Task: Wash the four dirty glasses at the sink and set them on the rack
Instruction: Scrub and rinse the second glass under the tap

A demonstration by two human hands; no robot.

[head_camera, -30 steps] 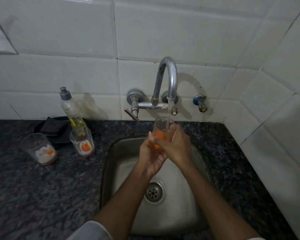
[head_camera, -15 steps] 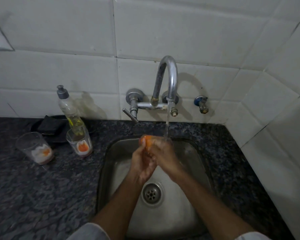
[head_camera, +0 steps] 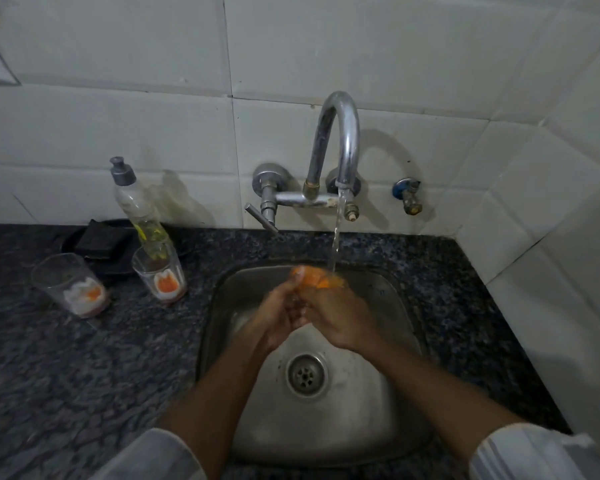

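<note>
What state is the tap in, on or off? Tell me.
On. A stream of water falls from the tap spout onto the glass held over the sink.

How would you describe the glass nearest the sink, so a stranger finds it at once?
Start at the sink and look left along the dark counter. The nearest glass stands before the soap bottle; the other glass sits farther left.

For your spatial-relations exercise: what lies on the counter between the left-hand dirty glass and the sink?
In the head view, a second dirty glass stands between the left glass and the sink, with bare granite counter around it.
</note>
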